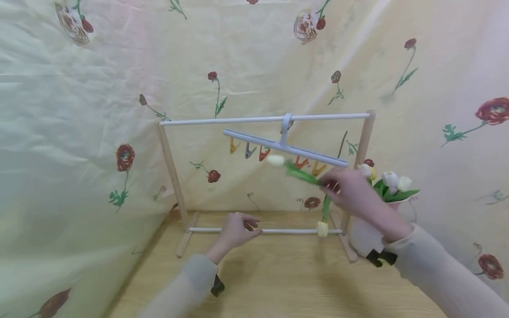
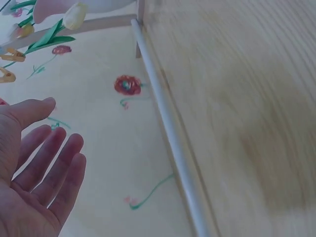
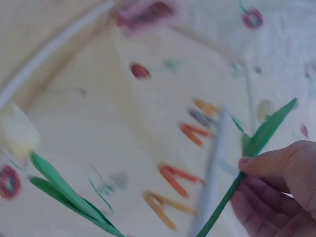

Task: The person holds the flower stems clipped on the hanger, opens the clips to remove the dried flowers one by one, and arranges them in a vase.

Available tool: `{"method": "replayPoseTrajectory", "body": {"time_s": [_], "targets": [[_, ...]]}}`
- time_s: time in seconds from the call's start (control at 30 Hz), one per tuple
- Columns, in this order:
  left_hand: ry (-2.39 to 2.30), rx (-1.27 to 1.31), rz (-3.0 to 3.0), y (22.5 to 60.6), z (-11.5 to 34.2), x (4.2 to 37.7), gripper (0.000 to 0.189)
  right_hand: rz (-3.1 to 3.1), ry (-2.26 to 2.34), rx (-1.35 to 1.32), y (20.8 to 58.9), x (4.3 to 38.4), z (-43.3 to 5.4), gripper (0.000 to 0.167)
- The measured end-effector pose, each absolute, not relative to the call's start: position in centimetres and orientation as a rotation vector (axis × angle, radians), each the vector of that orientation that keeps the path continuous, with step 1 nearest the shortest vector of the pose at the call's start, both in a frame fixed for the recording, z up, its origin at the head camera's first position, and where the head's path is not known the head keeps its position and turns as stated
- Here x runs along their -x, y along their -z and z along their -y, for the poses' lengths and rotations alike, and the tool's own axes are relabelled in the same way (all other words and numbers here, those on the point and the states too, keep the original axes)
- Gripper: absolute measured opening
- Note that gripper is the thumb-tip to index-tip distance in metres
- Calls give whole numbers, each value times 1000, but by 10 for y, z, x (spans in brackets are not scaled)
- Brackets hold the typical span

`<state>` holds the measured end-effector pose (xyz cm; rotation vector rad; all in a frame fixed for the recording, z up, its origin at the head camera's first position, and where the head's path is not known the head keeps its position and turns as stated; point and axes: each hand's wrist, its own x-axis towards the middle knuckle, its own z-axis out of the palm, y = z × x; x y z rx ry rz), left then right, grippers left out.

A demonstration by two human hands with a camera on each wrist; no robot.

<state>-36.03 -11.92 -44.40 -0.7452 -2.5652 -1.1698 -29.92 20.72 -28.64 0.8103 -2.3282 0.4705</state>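
Note:
My right hand pinches the green stem of a white tulip between thumb and fingers; the bloom points left, in front of the clips. In the right wrist view the thumb presses on the stem just below the leaf. A pale blue clip hanger hangs from the rack's top bar, tilted with its right end lower. Another pale tulip hangs bloom down below the hanger's right end. My left hand holds nothing, fingers loosely bent, near the rack's lower bar.
The rack has a white top bar, a lower bar and wooden posts. Yellow, grey and orange clips line the hanger. A vase with several tulips stands at right, partly behind my right arm. Flowered cloth surrounds the wooden tabletop.

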Motion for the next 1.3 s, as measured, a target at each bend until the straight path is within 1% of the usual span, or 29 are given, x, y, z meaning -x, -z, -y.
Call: {"method": "replayPoseTrajectory", "body": {"time_s": [0.1, 0.2, 0.37, 0.47, 0.63, 0.8, 0.97, 1.13, 1.3], "targets": [[1264, 740, 2537, 451, 104, 362, 24, 2154, -514, -710, 267, 298, -227, 16], [1336, 727, 2513, 456, 90, 363, 22, 1963, -599, -592, 250, 299, -245, 16], [1489, 672, 2470, 459, 64, 362, 22, 1777, -784, -423, 237, 305, -271, 17], [1598, 640, 2454, 458, 46, 360, 23, 1757, -837, -349, 244, 309, -280, 18], [1696, 661, 2439, 455, 24, 355, 29, 1768, -830, -321, 260, 316, -284, 20], [1781, 659, 2411, 451, 5, 353, 42, 1759, -814, -312, 269, 319, -290, 19], [1885, 548, 2396, 445, -14, 358, 53, 1718, -802, -282, 273, 324, -289, 16], [1945, 488, 2396, 448, -42, 364, 53, 1719, -779, -272, 276, 323, -291, 17], [2034, 484, 2383, 453, -74, 364, 51, 1778, -774, -249, 293, 317, -303, 15]]}}
